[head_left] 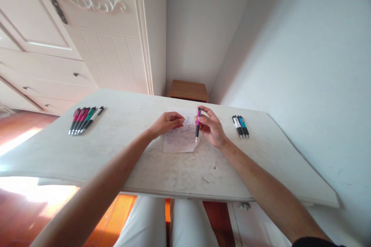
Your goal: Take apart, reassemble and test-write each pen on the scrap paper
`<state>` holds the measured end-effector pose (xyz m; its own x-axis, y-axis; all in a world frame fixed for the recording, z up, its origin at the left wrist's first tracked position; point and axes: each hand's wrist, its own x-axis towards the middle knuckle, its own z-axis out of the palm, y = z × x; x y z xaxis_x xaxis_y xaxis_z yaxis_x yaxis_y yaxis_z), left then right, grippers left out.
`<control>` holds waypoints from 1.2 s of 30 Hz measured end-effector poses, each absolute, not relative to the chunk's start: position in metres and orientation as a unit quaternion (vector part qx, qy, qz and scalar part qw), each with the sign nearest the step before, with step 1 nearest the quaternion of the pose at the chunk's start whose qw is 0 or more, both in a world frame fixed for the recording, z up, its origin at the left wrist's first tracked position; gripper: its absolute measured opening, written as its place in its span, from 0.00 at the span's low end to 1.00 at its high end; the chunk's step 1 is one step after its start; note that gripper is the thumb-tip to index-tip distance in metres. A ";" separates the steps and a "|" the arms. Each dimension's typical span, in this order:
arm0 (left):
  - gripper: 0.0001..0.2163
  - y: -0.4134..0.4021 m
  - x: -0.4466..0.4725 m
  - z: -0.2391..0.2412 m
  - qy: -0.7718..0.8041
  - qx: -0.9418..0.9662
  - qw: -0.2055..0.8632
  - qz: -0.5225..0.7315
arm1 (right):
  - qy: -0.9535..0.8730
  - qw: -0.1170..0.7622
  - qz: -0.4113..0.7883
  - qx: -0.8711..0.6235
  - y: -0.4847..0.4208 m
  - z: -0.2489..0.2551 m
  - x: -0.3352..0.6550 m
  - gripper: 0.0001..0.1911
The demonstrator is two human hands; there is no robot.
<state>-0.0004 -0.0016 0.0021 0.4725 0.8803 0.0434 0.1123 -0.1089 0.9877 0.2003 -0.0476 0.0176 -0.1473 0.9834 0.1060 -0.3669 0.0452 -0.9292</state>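
My right hand (211,126) grips a pink pen (198,123), held upright with its tip on the right edge of a scribbled sheet of paper (180,139). My left hand (168,121) rests curled on the paper's upper left part, fingers closed and pressing it down. The paper lies in the middle of a white table (121,162).
Several pens, pink, green and black (84,119), lie in a row at the table's left. Several white, blue and teal pens (240,126) lie to the right of my right hand. A white cabinet (87,46) stands behind, a brown stand (189,90) beyond the table, a wall on the right.
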 end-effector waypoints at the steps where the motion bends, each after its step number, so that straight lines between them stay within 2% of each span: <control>1: 0.21 -0.002 -0.001 0.002 0.376 0.658 0.551 0.349 | -0.464 0.556 0.603 -0.335 -0.048 0.018 0.200 0.27; 7: 0.22 -0.001 -0.001 0.003 0.377 0.652 0.556 0.350 | -0.451 0.558 0.620 -0.318 -0.049 0.017 0.201 0.31; 14: 0.21 -0.002 -0.002 0.005 0.396 0.654 0.547 0.341 | -0.412 0.493 0.709 -0.290 -0.045 0.017 0.205 0.12; 17: 0.21 0.000 -0.004 0.003 0.404 0.665 0.532 0.335 | -0.401 0.482 0.723 -0.290 -0.046 0.020 0.206 0.13; 20: 0.18 0.003 -0.005 -0.001 0.411 0.691 0.494 0.331 | -0.404 0.482 0.721 -0.292 -0.048 0.023 0.208 0.17; 26: 0.14 0.006 -0.006 -0.005 0.415 0.753 0.404 0.312 | -0.427 0.465 0.725 -0.277 -0.046 0.024 0.212 0.11; 30: 0.15 0.002 -0.006 -0.003 0.428 0.796 0.319 0.283 | -0.463 0.422 0.718 -0.303 -0.050 0.024 0.209 0.17; 36: 0.17 0.003 -0.009 -0.005 0.416 0.833 0.252 0.264 | -0.574 0.395 0.611 -0.375 -0.063 0.022 0.195 0.13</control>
